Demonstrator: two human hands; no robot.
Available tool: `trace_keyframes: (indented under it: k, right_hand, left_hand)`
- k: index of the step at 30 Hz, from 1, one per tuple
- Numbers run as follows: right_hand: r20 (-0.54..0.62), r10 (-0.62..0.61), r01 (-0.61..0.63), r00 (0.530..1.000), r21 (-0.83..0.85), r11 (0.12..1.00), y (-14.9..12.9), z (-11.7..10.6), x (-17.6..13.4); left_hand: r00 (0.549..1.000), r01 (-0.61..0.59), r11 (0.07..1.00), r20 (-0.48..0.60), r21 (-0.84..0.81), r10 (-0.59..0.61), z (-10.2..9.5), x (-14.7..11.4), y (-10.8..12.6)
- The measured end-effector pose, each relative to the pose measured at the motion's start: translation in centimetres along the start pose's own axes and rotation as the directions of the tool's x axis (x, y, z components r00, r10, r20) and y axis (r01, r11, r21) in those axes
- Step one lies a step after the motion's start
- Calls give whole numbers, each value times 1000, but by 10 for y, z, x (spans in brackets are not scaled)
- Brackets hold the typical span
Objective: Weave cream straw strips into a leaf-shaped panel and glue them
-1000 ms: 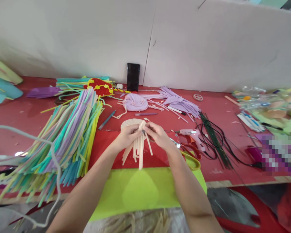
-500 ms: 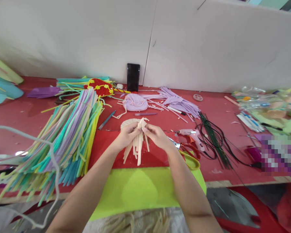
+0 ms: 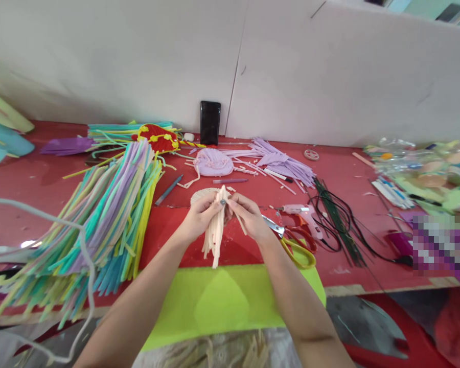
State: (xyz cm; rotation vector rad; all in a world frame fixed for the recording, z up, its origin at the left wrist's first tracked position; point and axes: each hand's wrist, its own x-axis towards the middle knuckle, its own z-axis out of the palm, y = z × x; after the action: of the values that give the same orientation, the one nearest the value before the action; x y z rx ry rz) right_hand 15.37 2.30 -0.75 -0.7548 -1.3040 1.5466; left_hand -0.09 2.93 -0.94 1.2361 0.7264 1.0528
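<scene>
My left hand is closed around a bundle of cream pipe cleaners, which hangs down from its fingertips with the tops poking up. Across from it, my right hand pinches one cream strand that slants out to the right of the bundle. A small dark spot shows between the fingertips; what it is I cannot make out. Behind the left hand lies a flat, round cream piece, partly covered. Scissors with red and yellow handles rest right of my right wrist.
Colourful pipe cleaners are heaped at the left. A pink glue gun, dark green stems and a black cord lie at the right. Behind are a lilac woven piece, lilac pipe cleaners and an upright phone.
The bundle's strands have come closer together and hang slightly lower. One strand now angles out under my right hand, which has shifted a little.
</scene>
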Motion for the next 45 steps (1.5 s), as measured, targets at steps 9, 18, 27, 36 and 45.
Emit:
trace_keyframes:
  k: [9, 18, 27, 36, 45]
  right_hand:
    - [16, 29, -30, 999, 39, 999, -6, 0, -2]
    - [-130, -29, 46, 991, 137, 989, -30, -18, -8]
    - [-169, -120, 125, 978, 21, 992, -34, -33, -11]
    - [-198, -142, 104, 970, -189, 976, -15, -39, -2]
    - [-149, -98, 35, 984, -379, 925, -12, -23, 2]
  left_hand:
    - [999, 24, 996, 47, -86, -20, 2, -1, 3]
    - [999, 53, 962, 13, -268, -51, 1, -8, 23]
    - [975, 44, 988, -211, -147, -74, -9, -1, 17]
    - [875, 229, 613, -436, 757, 211, -94, 4, 16]
    - [948, -94, 862, -218, 499, 230, -24, 8, 11]
